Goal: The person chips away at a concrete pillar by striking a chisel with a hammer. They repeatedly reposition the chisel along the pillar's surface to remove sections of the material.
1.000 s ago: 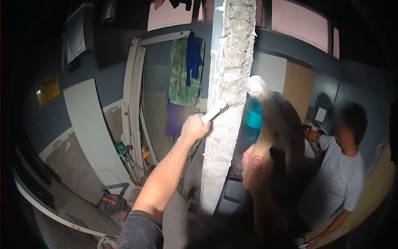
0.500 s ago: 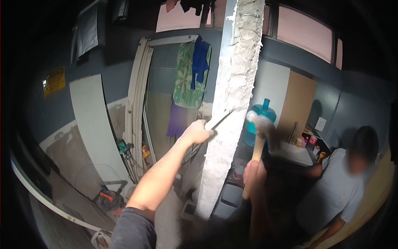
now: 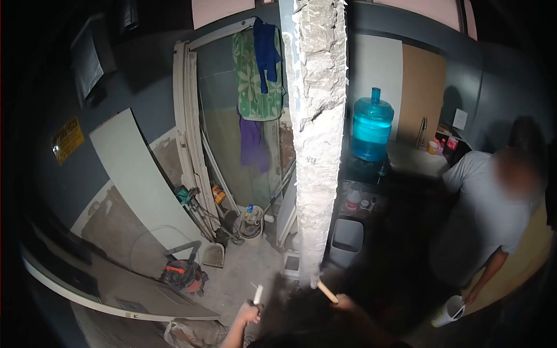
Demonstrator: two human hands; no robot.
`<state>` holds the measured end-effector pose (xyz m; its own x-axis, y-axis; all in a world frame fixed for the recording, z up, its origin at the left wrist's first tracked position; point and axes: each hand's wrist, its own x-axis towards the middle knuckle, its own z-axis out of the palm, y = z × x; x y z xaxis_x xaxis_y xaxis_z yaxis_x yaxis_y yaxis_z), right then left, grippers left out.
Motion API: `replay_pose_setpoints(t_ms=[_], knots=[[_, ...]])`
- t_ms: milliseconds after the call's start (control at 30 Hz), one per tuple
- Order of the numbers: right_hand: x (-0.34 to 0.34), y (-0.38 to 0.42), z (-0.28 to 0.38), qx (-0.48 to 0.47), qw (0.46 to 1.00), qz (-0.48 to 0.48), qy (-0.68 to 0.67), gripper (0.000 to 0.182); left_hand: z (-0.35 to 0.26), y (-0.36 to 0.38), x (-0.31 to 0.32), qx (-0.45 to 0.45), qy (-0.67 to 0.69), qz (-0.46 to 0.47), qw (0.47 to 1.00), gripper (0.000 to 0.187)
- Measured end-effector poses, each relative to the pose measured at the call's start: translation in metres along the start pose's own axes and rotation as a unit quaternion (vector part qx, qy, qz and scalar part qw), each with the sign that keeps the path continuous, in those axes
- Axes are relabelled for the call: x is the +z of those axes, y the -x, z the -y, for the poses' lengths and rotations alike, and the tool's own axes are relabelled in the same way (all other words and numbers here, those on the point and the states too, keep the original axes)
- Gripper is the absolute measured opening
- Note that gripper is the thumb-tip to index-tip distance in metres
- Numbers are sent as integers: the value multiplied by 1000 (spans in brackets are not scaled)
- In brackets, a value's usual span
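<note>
My left hand [image 3: 250,314] is closed around a chisel [image 3: 257,294] with a pale handle, held low in front of me to the left of the pillar's foot. My right hand [image 3: 344,304] grips the wooden handle of a hammer [image 3: 328,291], whose head is beside the bottom of the pillar. The rough, chipped concrete pillar [image 3: 318,139] rises through the middle of the view, and neither tool is at its upper part.
A person [image 3: 493,203] in a grey shirt stands at the right, one hand at a white bucket [image 3: 448,311]. A blue water bottle [image 3: 371,127] and grey bin [image 3: 347,240] are right of the pillar. A vacuum [image 3: 184,275] and dustpan [image 3: 213,255] lie left.
Both my hands have dropped from the pillar's middle to low in the view, still holding the tools. The view has tilted down, and the white bucket now shows.
</note>
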<state>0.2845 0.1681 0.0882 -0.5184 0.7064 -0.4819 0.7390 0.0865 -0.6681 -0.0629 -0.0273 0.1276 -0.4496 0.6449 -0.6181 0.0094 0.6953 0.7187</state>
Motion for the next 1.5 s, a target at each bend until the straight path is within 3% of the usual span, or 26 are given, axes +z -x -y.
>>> replay_pose_setpoints(t_ms=[33,67,100,267,367,467,533,700,833,1033,1200,1400,1500], knots=[[37,-38,-68,61,980,109,-153,36,15,3,-3,1,-4,0,1000,29],[60,-30,-71,26,996,38,71,31,30,10,-5,7,56,14,998,28],[85,-42,-97,86,993,79,-19,27,41,14,-6,13,116,29,993,28],[99,-21,-81,105,984,140,-40,27,82,11,-14,25,70,-23,997,32],[100,-21,-71,100,983,145,-47,27,84,14,-15,-20,47,-24,998,22],[101,-22,-63,96,983,149,-51,27,80,20,-9,13,123,11,992,35],[100,-25,-60,93,983,151,-51,27,84,20,-2,12,201,-2,980,22],[98,-30,-54,93,982,152,-54,28,82,18,-1,-4,189,32,981,49],[92,-26,-51,97,982,150,-55,28,87,1,8,34,211,14,977,48],[82,-24,-57,107,981,151,-57,28,79,-9,20,39,177,55,982,47],[78,-20,-65,112,980,154,-61,28,63,-1,22,41,23,69,997,63],[70,-21,-78,113,979,160,-62,28,74,-18,30,68,7,81,994,64],[68,-21,-87,116,978,164,-64,28,48,7,33,42,18,67,997,61]])
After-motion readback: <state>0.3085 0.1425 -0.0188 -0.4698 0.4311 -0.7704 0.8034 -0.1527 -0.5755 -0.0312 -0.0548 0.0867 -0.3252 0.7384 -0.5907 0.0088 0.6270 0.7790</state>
